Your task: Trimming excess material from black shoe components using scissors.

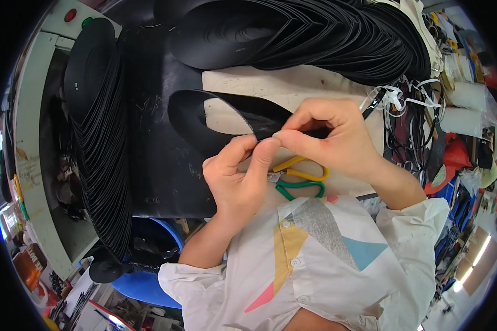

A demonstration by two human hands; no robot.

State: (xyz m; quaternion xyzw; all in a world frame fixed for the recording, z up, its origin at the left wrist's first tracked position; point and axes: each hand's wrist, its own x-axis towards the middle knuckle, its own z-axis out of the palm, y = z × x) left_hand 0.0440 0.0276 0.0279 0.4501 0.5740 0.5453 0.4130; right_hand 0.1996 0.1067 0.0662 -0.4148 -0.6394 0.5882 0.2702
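Observation:
A black, leather-like piece that looks like a shoe upper (pixel 196 124) lies in front of me, curved into a loop around an oval opening. Thumb and forefinger of my left hand (pixel 234 174) pinch its near edge. My right hand (pixel 331 135) grips the same edge just to the right, its fingertips almost meeting the left ones. Anything small between the fingertips is hidden. Below my hands lie scissors with yellow handles (pixel 314 175) and green handles (pixel 301 190), partly covered by the left thumb and my shirt.
A long stack of nested black uppers (pixel 336 38) stretches across the back. Another tall stack (pixel 102 149) stands at the left, beside a pale metal machine housing (pixel 30 160). White and black straps (pixel 405 102) bunch at the right. A blue bin (pixel 168 231) sits lower left.

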